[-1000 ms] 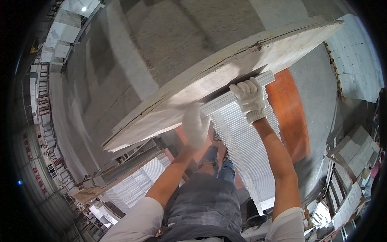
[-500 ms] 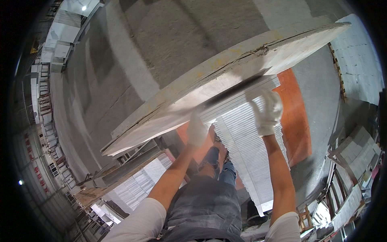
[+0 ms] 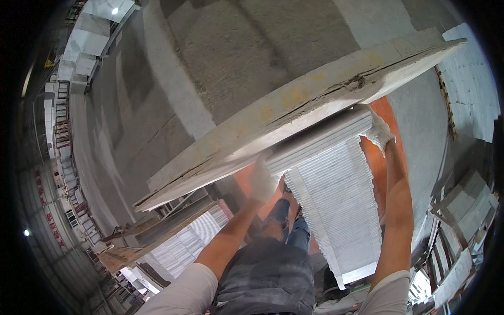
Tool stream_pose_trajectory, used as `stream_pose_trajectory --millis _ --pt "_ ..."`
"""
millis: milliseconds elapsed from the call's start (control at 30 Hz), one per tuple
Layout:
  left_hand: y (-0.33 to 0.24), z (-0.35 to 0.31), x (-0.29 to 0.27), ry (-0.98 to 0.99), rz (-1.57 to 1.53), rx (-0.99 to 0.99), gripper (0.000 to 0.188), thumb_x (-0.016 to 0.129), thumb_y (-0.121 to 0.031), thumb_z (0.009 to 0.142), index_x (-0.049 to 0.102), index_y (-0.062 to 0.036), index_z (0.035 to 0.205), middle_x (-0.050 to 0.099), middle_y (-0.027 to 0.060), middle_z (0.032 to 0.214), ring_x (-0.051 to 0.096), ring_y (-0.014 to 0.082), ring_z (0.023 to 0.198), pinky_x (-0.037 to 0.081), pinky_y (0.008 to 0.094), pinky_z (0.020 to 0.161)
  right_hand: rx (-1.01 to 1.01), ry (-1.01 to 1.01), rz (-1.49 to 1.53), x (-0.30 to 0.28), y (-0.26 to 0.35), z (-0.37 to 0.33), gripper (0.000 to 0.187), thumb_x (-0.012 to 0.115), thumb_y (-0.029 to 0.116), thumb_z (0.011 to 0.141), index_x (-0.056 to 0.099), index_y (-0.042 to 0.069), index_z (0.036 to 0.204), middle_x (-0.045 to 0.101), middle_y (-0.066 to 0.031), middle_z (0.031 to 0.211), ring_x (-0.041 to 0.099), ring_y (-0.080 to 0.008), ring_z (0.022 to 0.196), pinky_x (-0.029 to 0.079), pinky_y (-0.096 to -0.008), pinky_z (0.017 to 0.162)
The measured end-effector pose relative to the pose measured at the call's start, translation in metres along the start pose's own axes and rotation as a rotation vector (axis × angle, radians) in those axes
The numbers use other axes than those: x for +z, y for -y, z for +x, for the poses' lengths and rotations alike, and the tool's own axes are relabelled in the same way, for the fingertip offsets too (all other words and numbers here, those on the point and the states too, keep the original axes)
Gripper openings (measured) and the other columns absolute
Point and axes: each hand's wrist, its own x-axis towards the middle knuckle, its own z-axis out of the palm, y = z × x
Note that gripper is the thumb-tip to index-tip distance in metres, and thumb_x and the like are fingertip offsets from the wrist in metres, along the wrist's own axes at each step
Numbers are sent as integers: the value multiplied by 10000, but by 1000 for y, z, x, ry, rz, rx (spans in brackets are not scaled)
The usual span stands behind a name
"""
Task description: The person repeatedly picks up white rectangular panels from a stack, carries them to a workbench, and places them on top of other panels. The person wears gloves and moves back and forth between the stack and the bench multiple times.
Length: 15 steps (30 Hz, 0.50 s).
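Both my hands wear white gloves. My right hand (image 3: 379,134) is wrapped round the right end of a small bundle of pale grey, thin flat strips (image 3: 321,135), which look like stone or tile. At its left end is my left hand (image 3: 264,177), blurred, with fingers against the bundle's edge. The bundle lies at the far end of a long ribbed stack of similar strips (image 3: 333,205), with lighter bands along it. Just beyond, a large rough-edged slab (image 3: 294,97) stands tilted, close to the bundle. The undersides of the strips are hidden.
Orange sheet (image 3: 374,163) shows beside the ribbed stack. Left of my legs stands a wooden-edged bench or crate (image 3: 152,236) by more pale strips (image 3: 184,239). Loose panels and frames (image 3: 454,220) crowd the right; a pale stack (image 3: 470,79) stands at far right.
My right hand has moved right and outward, from above the ribbed stack to the bundle's right end. My left hand has shifted slightly right and down, against its left end.
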Motion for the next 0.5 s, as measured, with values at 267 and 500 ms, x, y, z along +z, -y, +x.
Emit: stream_pose_trajectory --millis 267,500 --pt "-17 -4 -9 -28 234 115 657 759 -17 810 481 -53 1405 601 166 1350 570 321 1272 446 382 1069 43 4 174 18 -43 -16 484 706 240 885 546 225 1342 670 -65 1266 651 -284 1142 529 -380 954" --pt "-8 -4 -10 -5 305 220 686 801 -90 816 472 -60 1417 603 163 1344 584 311 1252 477 371 1030 131 -13 943 39 -66 -29 399 553 22 972 566 112 1361 645 -11 1209 602 -155 1132 495 -277 968"
